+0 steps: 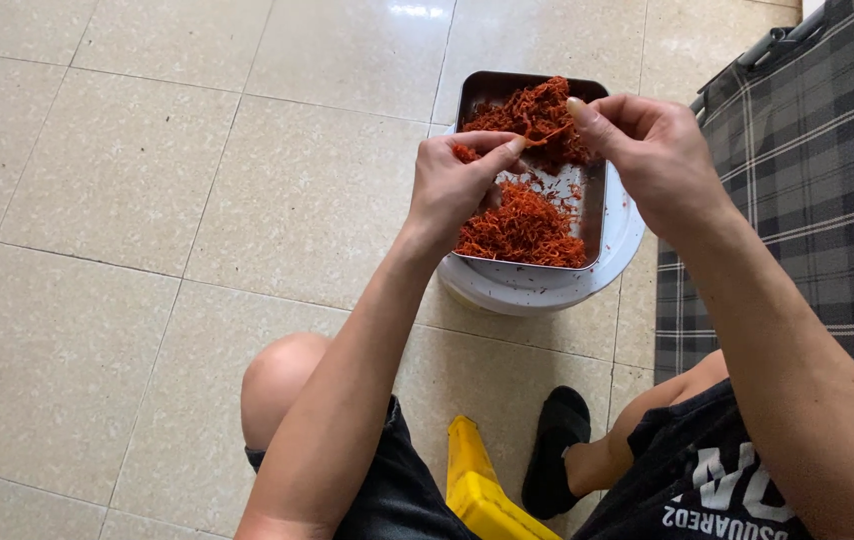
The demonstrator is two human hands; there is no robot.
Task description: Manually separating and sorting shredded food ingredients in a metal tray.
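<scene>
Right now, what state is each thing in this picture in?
left hand: pinching orange-red strands over the tray.
right hand: pinching one strand.
metal tray: uncovered, resting on the white bucket, partly filled.
orange-red strands: loose, in two heaps.
white bucket: upright on the tiled floor.
yellow stool: on the floor, mostly hidden.

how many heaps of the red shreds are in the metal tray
2: one heap at the far end of the metal tray, by the right hand, one at the near end under the left hand. A few loose shreds lie between.
</scene>
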